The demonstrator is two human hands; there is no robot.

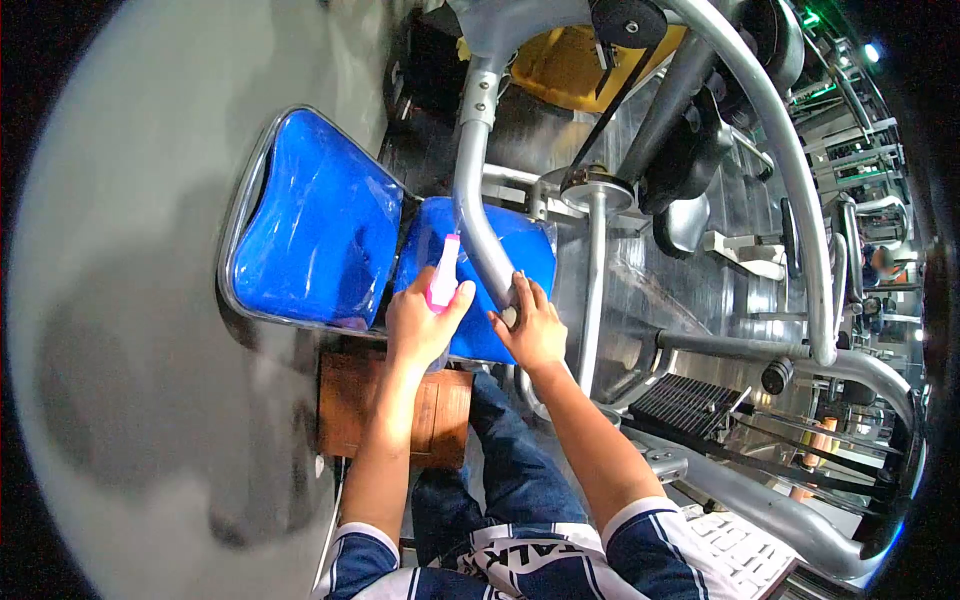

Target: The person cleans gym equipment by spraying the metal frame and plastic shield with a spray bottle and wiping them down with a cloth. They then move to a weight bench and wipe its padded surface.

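Glossy blue seat (pixel 526 245) shines beyond left grip (pixel 412 318).
Smooth metal bar (pixel 482 235) touches right grip (pixel 535 332); brown wood (pixel 345 400) near left grip.

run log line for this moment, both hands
left hand: holds pink-and-white spray bottle | right hand: touching metal bar | nearby: blue chair

From my head, this single view looks forward and down at my fingers (pixel 523 290), close enough to show both forearms (pixel 598 440) below them, while the gym equipment (pixel 748 256) far to their right appears turned sideways
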